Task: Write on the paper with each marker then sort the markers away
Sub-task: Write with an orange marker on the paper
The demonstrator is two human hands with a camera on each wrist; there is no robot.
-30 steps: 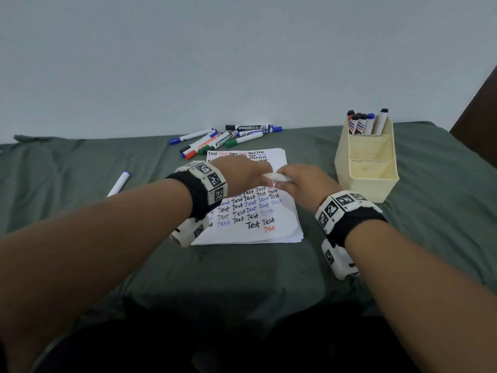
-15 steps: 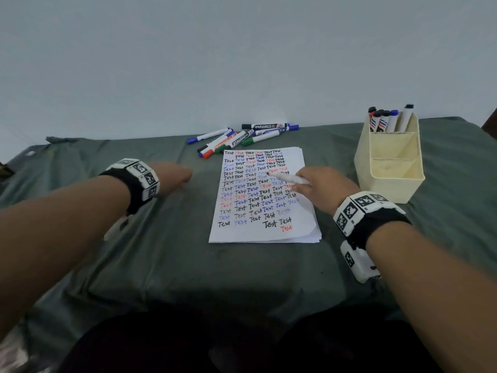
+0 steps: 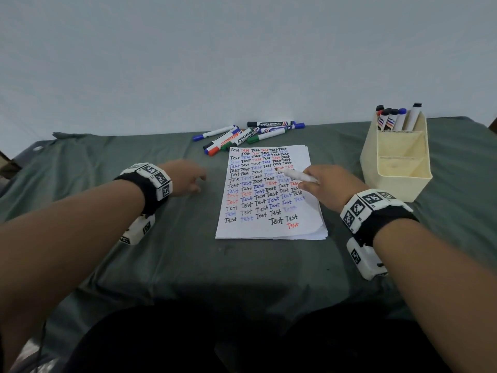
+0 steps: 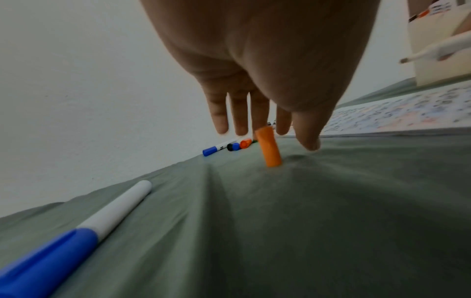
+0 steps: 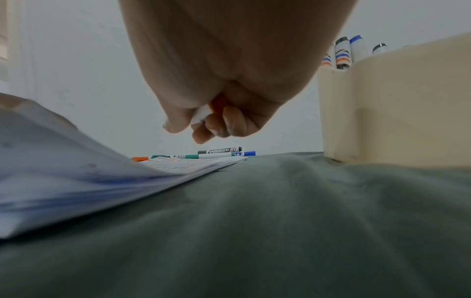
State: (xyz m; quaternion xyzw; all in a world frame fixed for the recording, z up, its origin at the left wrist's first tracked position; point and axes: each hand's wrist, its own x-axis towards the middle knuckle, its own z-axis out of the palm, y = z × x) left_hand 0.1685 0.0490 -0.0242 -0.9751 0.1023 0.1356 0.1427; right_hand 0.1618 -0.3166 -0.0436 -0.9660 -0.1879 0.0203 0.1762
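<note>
A white paper [image 3: 269,232] covered in rows of "Test" lies mid-table on the green cloth. My right hand [image 3: 309,181] grips an uncapped white marker [image 3: 295,175], its tip just above the paper's upper right part. In the right wrist view the fingers [image 5: 229,123] curl round the marker's barrel [image 5: 201,115]. My left hand [image 3: 197,181] hovers over the cloth left of the paper with its fingers [image 4: 219,113] straight. An orange cap [image 4: 269,149] stands on the cloth just under those fingertips. I cannot tell whether they touch it.
Several loose markers [image 3: 242,135] lie in a heap behind the paper by the wall. A cream organizer [image 3: 395,189] stands at the right, with several markers [image 3: 395,118] upright in its back compartment. A blue-capped marker [image 4: 76,238] lies on the cloth to the far left.
The hands were together over the paper on the marker; my left hand has drawn away leftward onto the cloth. My right hand keeps the marker, its tip now bare.
</note>
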